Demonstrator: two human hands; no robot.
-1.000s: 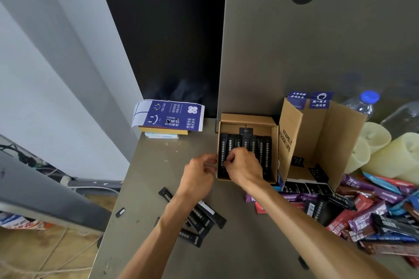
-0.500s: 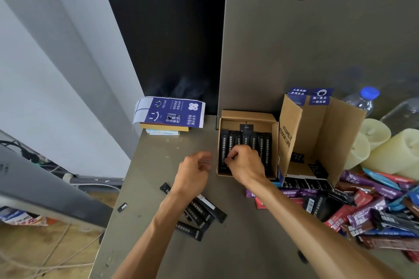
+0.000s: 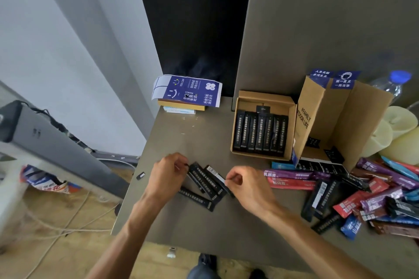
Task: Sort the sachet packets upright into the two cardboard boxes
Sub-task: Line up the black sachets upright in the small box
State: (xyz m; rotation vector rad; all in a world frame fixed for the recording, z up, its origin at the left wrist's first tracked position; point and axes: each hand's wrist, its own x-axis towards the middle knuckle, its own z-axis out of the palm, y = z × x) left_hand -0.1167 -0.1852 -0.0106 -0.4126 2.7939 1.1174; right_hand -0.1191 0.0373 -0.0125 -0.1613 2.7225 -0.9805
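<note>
A small open cardboard box [image 3: 265, 97] at the table's back holds a row of several black sachets [image 3: 260, 132] standing side by side. To its right stands a taller cardboard box [image 3: 322, 120] with open flaps. Several loose black sachets [image 3: 205, 182] lie on the table near the front. My left hand [image 3: 169, 175] pinches the upper left end of one of them. My right hand [image 3: 246, 184] has curled fingers at the lower right end of the same little heap and pinches a sachet end there.
A heap of purple, red, blue and black sachets [image 3: 362, 195] covers the table's right side. Pale candles [image 3: 399, 133] and a water bottle [image 3: 392, 84] stand at the far right. A blue printed carton on books [image 3: 187, 93] lies at the back left. The table's left edge [image 3: 133, 172] drops to cables.
Both hands have drawn back from the small box to the loose black sachets near the front. The view has also tilted downward.
</note>
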